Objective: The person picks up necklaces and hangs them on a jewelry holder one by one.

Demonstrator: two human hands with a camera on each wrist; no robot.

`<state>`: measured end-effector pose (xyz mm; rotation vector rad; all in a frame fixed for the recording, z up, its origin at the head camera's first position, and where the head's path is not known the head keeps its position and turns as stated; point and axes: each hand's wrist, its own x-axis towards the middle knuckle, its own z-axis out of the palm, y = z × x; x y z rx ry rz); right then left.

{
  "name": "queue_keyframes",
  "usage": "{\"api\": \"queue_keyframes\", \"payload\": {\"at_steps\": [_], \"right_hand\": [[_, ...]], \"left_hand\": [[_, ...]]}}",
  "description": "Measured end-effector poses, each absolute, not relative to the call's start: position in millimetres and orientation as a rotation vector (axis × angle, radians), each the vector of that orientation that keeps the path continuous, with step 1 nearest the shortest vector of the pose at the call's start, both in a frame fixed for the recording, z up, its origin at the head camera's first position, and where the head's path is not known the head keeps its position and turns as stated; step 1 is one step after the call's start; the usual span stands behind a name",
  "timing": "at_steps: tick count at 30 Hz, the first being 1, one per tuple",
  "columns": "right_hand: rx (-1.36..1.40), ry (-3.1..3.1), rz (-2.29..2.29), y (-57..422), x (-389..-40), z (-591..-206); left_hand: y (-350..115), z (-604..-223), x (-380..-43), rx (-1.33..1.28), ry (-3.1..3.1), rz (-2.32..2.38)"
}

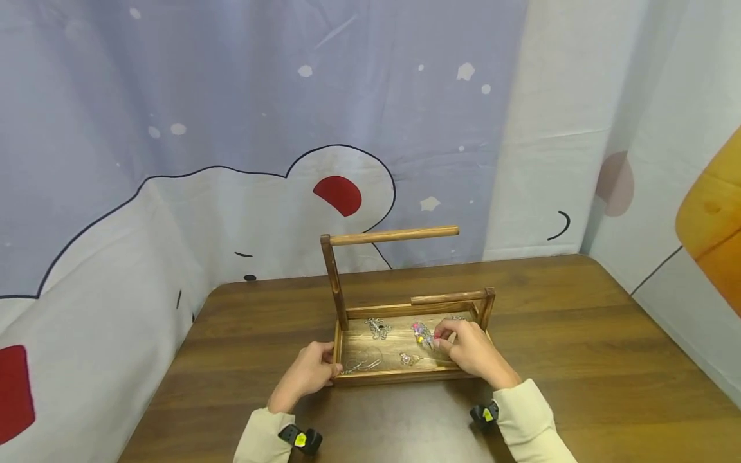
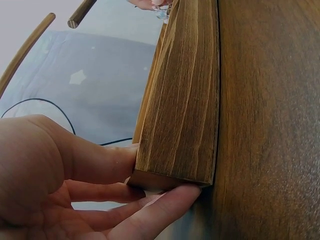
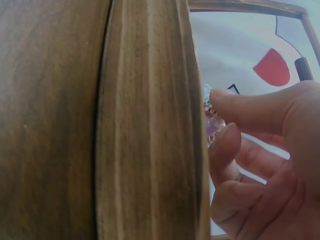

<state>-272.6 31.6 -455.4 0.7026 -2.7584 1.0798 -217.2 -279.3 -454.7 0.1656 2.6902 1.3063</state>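
Observation:
A wooden jewelry stand has a shallow tray [image 1: 399,377] as its base, a tall bar [image 1: 393,235] at the left and a lower bar [image 1: 446,298] at the right. My left hand [image 1: 309,372] grips the tray's front left corner, thumb at the rim and fingers on the outer end, as the left wrist view shows. Over the tray's right part, my right hand [image 1: 470,350] pinches a colorful beaded bracelet [image 1: 421,334] between thumb and fingers. In the right wrist view, clear and purple beads [image 3: 212,125] show at those fingertips, partly behind the tray's front wall [image 3: 155,120].
Inside the tray lie a silver chain [image 1: 378,328], thin wire-like jewelry [image 1: 363,362] and a small pendant piece [image 1: 408,359]. The brown table [image 1: 579,360] extends around the stand. A patterned curtain [image 1: 405,116] hangs behind the table's far edge.

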Motion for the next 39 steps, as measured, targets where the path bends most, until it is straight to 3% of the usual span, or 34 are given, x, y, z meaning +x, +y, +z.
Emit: {"api": "queue_keyframes", "payload": {"at_steps": [39], "right_hand": [[0.956, -2.433, 1.131, 35, -258, -405]], "left_hand": [[-280, -455, -217, 0.164, 2.693, 1.300]]}}
